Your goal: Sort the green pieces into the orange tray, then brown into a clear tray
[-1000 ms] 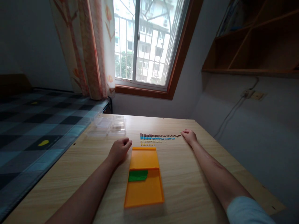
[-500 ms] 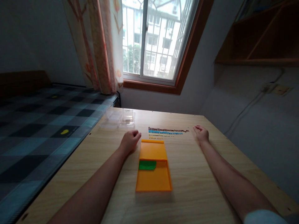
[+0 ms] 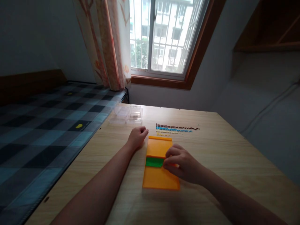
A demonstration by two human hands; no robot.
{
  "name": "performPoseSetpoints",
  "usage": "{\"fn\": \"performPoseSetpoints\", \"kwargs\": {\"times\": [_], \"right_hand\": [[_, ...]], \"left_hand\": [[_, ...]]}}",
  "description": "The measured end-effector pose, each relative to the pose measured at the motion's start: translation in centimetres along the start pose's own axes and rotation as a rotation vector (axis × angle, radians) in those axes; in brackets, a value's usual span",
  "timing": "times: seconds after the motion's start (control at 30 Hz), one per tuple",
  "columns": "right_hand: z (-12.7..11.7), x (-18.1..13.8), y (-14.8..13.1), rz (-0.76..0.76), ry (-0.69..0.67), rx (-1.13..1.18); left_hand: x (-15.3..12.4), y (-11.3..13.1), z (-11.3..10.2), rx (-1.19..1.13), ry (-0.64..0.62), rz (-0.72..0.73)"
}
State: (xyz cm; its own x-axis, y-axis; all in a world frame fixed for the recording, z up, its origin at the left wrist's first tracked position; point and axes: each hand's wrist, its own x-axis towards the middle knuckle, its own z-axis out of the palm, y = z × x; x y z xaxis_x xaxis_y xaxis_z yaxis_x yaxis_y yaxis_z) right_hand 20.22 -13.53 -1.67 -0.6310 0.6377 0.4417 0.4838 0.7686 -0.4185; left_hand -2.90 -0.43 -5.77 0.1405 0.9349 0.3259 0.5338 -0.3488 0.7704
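Note:
An orange tray (image 3: 159, 181) lies flat in the middle of the wooden table (image 3: 225, 156), with a small green block (image 3: 153, 162) inside it. My right hand (image 3: 181, 164) hovers over the tray's right side, fingers curled, their tips at the right end of the green block. My left hand (image 3: 138, 137) rests on the table just left of the tray's far corner, fingers loosely curled with nothing seen in them. Beyond the tray lie rows of tiny dark, blue and yellow pieces (image 3: 174, 129).
Clear plastic boxes (image 3: 127, 114) stand at the table's far left corner. A bed with a checked blanket (image 3: 47, 125) runs along the left edge. A window (image 3: 168, 34) and curtain (image 3: 107, 43) are behind the table, and a wall (image 3: 264, 100) on the right.
My right hand has left the right end of the rows of small pieces and come back over the orange tray, at the green block. The view has tilted down and shifted left.

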Motion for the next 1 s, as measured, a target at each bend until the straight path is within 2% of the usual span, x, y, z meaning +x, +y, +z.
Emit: {"fn": "performPoseSetpoints", "kwargs": {"times": [0.1,0.23,0.47,0.77,1.0], "right_hand": [[1.1,-0.5,0.0,0.035,-0.118,-0.043],[1.3,-0.7,0.6,0.042,-0.178,-0.081],[0.5,-0.9,1.2,0.019,-0.136,-0.122],[0.5,-0.9,0.6,-0.039,-0.222,-0.085],[0.9,-0.9,0.8,-0.002,-0.16,-0.152]], "left_hand": [[0.0,0.0,0.1,0.004,-0.006,0.0],[0.1,-0.1,0.0,0.012,-0.008,0.001],[0.0,-0.1,0.1,0.024,-0.012,-0.006],[0.0,-0.2,0.1,0.01,-0.001,0.004],[-0.1,-0.1,0.1,-0.003,0.0,0.004]]}}
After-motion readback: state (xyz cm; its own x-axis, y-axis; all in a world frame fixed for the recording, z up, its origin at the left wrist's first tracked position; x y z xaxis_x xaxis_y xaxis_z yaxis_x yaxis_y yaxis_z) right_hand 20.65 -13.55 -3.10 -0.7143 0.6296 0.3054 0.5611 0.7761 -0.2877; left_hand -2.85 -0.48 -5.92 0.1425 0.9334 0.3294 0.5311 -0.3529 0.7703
